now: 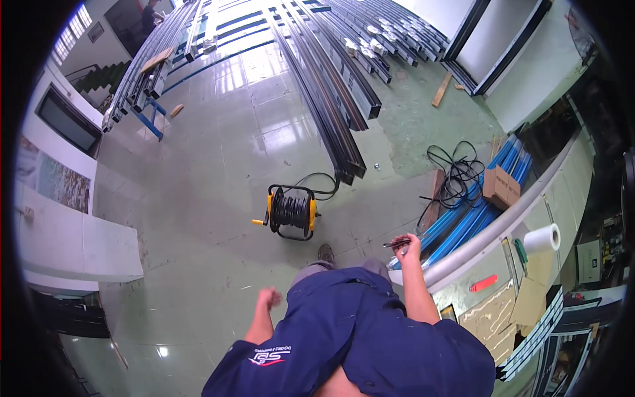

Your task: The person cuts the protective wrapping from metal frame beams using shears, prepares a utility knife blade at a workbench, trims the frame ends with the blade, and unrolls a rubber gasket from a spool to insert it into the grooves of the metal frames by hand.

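Pinched slim dark pieces (395,245), likely light, stiff and slippery, best gripped mid-length, in the right hand (411,247) near the left edge of the desk (456,294), but could not tell the closure of the left hand (268,298).

Can't tell what the small dark thing (395,245) in the right hand (409,247) is, it's just too tiny, and the grip covers part of it. Left hand (268,298) is kinda blurry, so no clue on its fingers. Long dark profiles (338,149) run off the top edge, and the cardboard box (503,187) hides some of the blue bars (453,228).
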Demonstrator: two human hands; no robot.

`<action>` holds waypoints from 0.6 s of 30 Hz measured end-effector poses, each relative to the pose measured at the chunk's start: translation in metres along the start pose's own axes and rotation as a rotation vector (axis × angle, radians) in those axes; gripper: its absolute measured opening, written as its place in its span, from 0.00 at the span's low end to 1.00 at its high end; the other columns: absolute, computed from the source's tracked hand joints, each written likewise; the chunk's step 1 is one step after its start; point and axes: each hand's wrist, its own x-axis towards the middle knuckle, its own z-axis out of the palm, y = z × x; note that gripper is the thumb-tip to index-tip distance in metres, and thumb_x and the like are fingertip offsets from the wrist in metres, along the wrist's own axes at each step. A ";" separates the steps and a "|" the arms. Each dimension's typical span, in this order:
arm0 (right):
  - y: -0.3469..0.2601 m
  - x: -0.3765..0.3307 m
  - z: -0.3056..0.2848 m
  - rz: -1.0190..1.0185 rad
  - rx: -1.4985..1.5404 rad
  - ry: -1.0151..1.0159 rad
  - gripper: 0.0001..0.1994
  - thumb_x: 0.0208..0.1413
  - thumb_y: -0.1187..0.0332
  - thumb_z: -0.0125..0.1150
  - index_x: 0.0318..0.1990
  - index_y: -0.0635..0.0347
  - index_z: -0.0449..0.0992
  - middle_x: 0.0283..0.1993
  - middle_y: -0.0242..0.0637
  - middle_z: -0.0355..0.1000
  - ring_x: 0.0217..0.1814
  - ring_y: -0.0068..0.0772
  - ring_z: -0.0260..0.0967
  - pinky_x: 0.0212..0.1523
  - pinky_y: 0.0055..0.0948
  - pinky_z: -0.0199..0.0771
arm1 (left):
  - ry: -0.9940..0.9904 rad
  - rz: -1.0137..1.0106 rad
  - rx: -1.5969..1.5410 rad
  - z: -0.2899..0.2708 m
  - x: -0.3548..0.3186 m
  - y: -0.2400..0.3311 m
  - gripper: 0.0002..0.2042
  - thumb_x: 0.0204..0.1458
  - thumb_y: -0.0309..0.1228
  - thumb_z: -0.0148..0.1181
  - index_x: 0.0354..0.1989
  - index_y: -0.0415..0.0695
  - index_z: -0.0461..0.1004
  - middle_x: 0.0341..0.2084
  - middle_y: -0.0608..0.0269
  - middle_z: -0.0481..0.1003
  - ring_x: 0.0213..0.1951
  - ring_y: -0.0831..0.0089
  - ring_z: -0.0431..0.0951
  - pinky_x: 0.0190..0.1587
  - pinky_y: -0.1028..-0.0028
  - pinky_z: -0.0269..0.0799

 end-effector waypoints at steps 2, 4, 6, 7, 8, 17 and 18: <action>-0.017 0.020 0.007 -0.024 0.075 0.065 0.08 0.53 0.65 0.53 0.28 0.60 0.68 0.27 0.40 0.70 0.30 0.43 0.71 0.40 0.48 0.77 | 0.051 0.281 -0.015 0.028 0.002 0.117 0.14 0.61 0.38 0.53 0.48 0.40 0.69 0.32 0.53 0.78 0.35 0.58 0.81 0.35 0.58 0.78; -0.035 0.037 0.017 -0.031 0.116 0.104 0.08 0.54 0.66 0.53 0.29 0.60 0.67 0.26 0.40 0.69 0.30 0.43 0.70 0.39 0.48 0.77 | 0.032 0.461 0.058 0.049 -0.016 0.223 0.16 0.62 0.40 0.53 0.48 0.39 0.71 0.34 0.59 0.79 0.34 0.68 0.81 0.36 0.68 0.76; -0.051 0.054 0.029 -0.045 0.185 0.226 0.08 0.55 0.66 0.52 0.30 0.60 0.64 0.26 0.41 0.68 0.29 0.42 0.70 0.38 0.48 0.76 | 0.004 0.605 -0.014 0.071 -0.038 0.299 0.16 0.62 0.38 0.53 0.50 0.39 0.71 0.35 0.59 0.79 0.35 0.70 0.81 0.37 0.70 0.76; -0.060 0.067 0.035 -0.037 0.171 0.234 0.08 0.55 0.66 0.52 0.30 0.60 0.64 0.26 0.41 0.68 0.29 0.42 0.70 0.38 0.48 0.76 | 0.005 0.675 -0.042 0.079 -0.046 0.323 0.16 0.62 0.37 0.53 0.52 0.39 0.71 0.36 0.59 0.79 0.36 0.70 0.81 0.37 0.71 0.76; -0.068 0.081 0.040 -0.048 0.160 0.241 0.08 0.55 0.66 0.52 0.31 0.60 0.63 0.26 0.41 0.68 0.29 0.41 0.70 0.38 0.49 0.76 | 0.008 0.743 -0.070 0.087 -0.051 0.338 0.16 0.63 0.36 0.53 0.53 0.39 0.70 0.36 0.59 0.79 0.37 0.71 0.81 0.38 0.72 0.76; -0.162 0.212 0.108 0.044 -0.141 0.285 0.07 0.57 0.66 0.51 0.31 0.57 0.63 0.25 0.36 0.68 0.30 0.38 0.71 0.39 0.48 0.77 | 0.167 0.416 -0.074 0.171 -0.046 0.256 0.18 0.62 0.37 0.54 0.56 0.39 0.68 0.39 0.57 0.79 0.39 0.67 0.81 0.40 0.68 0.78; -0.177 0.227 0.114 0.067 -0.218 0.280 0.06 0.57 0.66 0.52 0.31 0.56 0.64 0.26 0.35 0.69 0.31 0.38 0.72 0.40 0.49 0.77 | 0.217 0.290 -0.087 0.184 -0.047 0.237 0.19 0.62 0.37 0.53 0.56 0.38 0.67 0.40 0.55 0.79 0.39 0.64 0.81 0.41 0.65 0.78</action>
